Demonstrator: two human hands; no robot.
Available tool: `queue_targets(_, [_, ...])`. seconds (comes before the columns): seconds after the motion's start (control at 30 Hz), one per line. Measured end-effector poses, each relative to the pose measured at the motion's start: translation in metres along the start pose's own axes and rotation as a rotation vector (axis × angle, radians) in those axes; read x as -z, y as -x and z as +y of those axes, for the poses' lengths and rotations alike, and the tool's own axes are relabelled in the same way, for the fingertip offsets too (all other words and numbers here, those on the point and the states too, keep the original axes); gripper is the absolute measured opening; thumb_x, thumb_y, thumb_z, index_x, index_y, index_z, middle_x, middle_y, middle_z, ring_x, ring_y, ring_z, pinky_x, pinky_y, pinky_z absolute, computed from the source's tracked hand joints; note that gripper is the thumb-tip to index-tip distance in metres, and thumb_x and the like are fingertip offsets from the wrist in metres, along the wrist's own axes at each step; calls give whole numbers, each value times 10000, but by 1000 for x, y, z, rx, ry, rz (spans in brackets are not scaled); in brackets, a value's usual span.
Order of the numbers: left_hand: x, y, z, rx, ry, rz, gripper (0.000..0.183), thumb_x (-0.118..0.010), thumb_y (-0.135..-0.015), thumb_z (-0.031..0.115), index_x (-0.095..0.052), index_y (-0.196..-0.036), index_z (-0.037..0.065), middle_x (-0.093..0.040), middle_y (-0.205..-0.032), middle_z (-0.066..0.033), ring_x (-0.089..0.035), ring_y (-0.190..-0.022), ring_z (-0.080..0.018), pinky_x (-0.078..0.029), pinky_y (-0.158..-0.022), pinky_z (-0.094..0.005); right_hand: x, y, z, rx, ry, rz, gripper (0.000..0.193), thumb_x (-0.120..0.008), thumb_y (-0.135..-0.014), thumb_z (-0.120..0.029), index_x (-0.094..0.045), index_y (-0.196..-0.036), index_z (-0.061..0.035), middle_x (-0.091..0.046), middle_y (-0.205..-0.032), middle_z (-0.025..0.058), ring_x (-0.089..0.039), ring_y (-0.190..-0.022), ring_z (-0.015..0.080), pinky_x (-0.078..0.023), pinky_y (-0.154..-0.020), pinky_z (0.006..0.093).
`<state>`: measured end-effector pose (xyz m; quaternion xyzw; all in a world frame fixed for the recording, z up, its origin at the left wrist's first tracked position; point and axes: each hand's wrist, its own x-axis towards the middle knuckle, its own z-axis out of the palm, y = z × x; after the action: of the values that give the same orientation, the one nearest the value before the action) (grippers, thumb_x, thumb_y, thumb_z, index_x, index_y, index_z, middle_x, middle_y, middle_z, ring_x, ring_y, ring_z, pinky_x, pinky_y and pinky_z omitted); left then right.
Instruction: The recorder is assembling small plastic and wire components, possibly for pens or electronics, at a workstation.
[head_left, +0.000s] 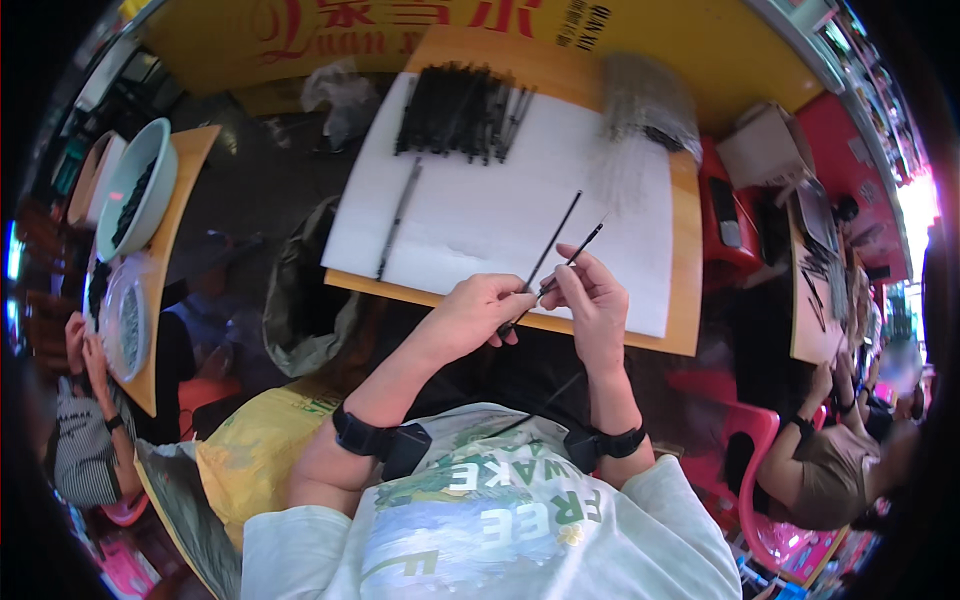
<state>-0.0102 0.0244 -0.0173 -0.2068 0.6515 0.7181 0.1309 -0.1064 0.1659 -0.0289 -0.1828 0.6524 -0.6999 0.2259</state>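
My left hand (487, 312) is closed around a slim black stick (557, 235) that points up and away over the front of the white sheet (480, 225). Close beside it, my right hand (592, 300) pinches a second pen-like black stick (585, 243), its thin tip angled up to the right. The two hands nearly meet above the table's front edge, and the sticks' lower ends are partly hidden by my fingers. A pile of similar black sticks (460, 110) lies at the far left of the sheet. One separate dark stick (400, 220) rests nearer, at the left.
Clear plastic packaging (645, 105) covers the table's far right corner. A dark open sack (310, 290) stands left of the table. Other people sit at side tables; the left one bears a pale green basin (143, 190). A red chair (735, 440) is at the right.
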Motion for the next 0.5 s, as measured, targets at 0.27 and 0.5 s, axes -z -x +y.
queue_targets(0.27, [64,22,-14,-134,-47,383,426,-610,-824,33,-541,-1241,-18,-627,-766,-44,-592,-647,-84,-449,-535,-199,-51,-49,13,-71,9,-260,386,-554,-917,-113,-503,-1253,71,-641,-897,105,-636,-765,131,-529,-693,241])
queue_targets(0.5, [128,25,-54,-153,-428,889,329,-681,-747,46,-647,-1066,-28,-620,-765,-84,-582,-654,-136,-466,-622,-270,-50,-77,20,-51,163,-267,380,-562,-892,-105,-524,-1229,66,-653,-908,102,-633,-786,133,-523,-729,251])
